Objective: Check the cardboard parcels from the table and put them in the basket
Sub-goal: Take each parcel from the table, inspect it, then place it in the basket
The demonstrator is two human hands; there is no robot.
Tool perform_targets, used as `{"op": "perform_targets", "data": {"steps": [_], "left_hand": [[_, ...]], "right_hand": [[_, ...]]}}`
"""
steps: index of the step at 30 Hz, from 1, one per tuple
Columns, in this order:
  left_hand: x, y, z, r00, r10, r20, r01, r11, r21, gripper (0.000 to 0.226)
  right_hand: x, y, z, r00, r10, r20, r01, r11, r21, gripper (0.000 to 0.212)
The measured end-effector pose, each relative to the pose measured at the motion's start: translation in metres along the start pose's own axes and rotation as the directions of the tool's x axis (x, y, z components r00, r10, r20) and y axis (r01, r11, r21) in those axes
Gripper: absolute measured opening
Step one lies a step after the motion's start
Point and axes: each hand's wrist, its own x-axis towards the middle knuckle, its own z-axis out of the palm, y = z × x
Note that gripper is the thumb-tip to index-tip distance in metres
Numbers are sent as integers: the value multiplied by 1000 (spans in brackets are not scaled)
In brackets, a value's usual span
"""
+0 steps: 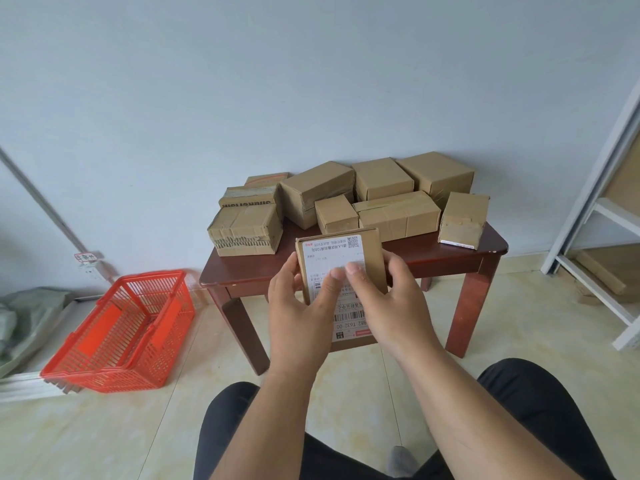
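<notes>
Pale blue wall and cream floor tiles are framing a low dark-red worktop (491, 249). Both hands are holding a flat cardboard parcel (372, 252) upright above its near edge, label facing the person: the left hand (298, 306) is gripping its left side, the right hand (394, 299) its right side, thumbs pressing on the white label (332, 251). Behind, more cardboard parcels (398, 213) are crowding the worktop. A red basket (121, 327) is sitting on the floor to the left.

Pale blue wall (207, 81), tiled floor (104, 438), white shelving (595, 209)
</notes>
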Motion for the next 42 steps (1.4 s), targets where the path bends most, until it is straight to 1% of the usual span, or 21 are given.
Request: {"op": "perform_targets", "data": {"steps": [1,3,5,9,12,15,16,19,20,22,24,27,29,30,33,36,38,42], "left_hand": [[-2,-1,1,1000,-6,5,6,1000,0,65],[-4,-1,2,1000,-19,3,19,1000,2,60],[-4,1,2,1000,-29,-1,29,1000,-4,57],[1,9,1,999,-38,-6,37,999,-36,47],[0,10,2,1000,-17,9,17,1000,-15,50],[-1,6,3,1000,-23,8,23,999,-47,65],[-1,5,3,1000,-22,9,22,999,-43,69],[-1,1,2,1000,6,10,-6,1000,19,66],[-1,1,2,1000,5,6,-6,1000,30,68],[0,1,2,1000,-7,-14,8,1000,28,70],[0,2,4,999,-28,-35,29,999,17,64],[1,5,5,997,-45,-61,44,999,-14,43],[1,7,5,996,-49,-73,48,999,-22,47],[1,7,5,996,-52,-76,50,999,-20,50],[-2,5,5,996,-59,-73,59,998,-11,53],[-6,4,4,995,-75,-61,73,997,-30,51],[-7,4,3,995,-77,-58,75,996,-37,51],[-6,3,3,997,-63,-52,61,998,-25,52]], "right_hand": [[2,-1,-1,1000,19,-16,-19,1000,5,50],[5,-2,-1,999,32,-43,-31,999,12,47],[5,-3,0,998,19,-59,-18,1000,10,51],[-1,-2,1,998,-21,-59,21,1000,7,66],[0,0,0,998,-46,-37,47,999,19,59],[8,0,-1,999,-22,-31,22,1000,-5,51],[9,0,-1,999,-9,-33,9,1000,-14,53],[9,-2,1,998,25,-58,-27,999,-37,72],[7,-2,2,998,26,-65,-29,999,-46,73],[4,-1,3,997,15,-72,-19,998,-63,66],[2,1,3,997,4,-82,-9,998,-64,61],[-2,5,5,996,-9,-88,5,999,-40,69],[-3,5,5,996,-9,-85,6,999,-36,77],[-4,5,5,996,-7,-84,4,999,-36,78],[-2,5,5,997,19,-76,-21,999,-29,71],[0,2,5,997,58,-49,-59,998,-21,70],[-1,1,5,997,75,-32,-76,997,-18,65],[-4,1,7,994,107,-20,-107,994,20,62]]}}
